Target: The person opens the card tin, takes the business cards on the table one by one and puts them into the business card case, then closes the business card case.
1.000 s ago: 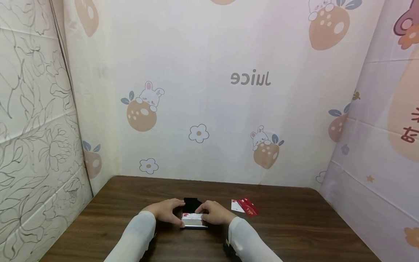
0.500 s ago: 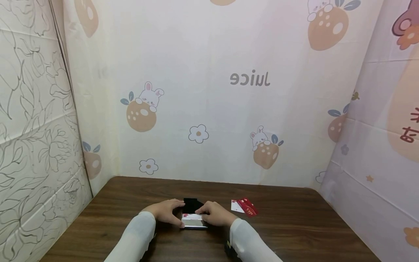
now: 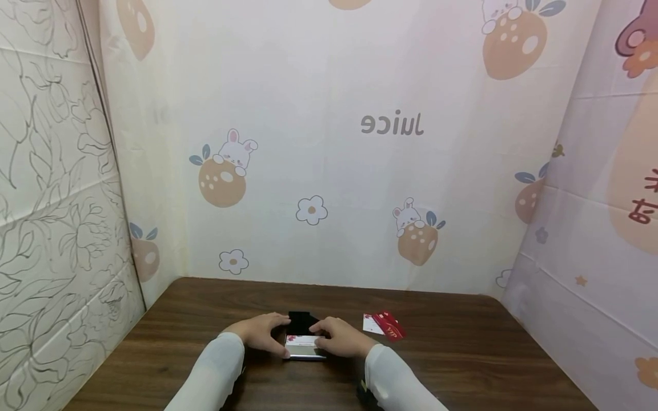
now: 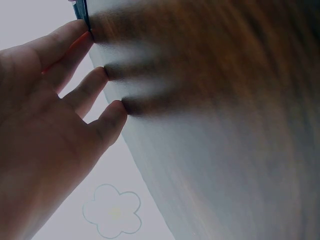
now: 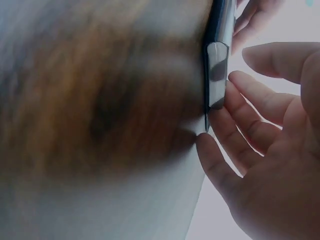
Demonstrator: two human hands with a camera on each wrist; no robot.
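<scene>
A card case (image 3: 307, 358) lies on the table with its black flap (image 3: 299, 323) folded back to the far side. Inside it is a white card (image 3: 298, 340) with red flowers. My left hand (image 3: 259, 332) spans the case's left side, thumb at the near corner and fingers by the flap; its other fingertips touch the table in the left wrist view. My right hand (image 3: 344, 339) is at the right end. In the right wrist view its fingers (image 5: 234, 125) rest by the shiny end of the case, while the thumb (image 5: 272, 59) stands apart from it.
To the right of the hands, a red VIP card (image 3: 389, 326) lies partly over a white card (image 3: 371, 323) on the brown wooden table (image 3: 452, 354). A patterned cloth wall (image 3: 329, 251) stands behind the table, with more cloth at both sides.
My right hand has shifted slightly right, its fingers drawing back a little from the white card in the case. The left hand and the case stay in place.
</scene>
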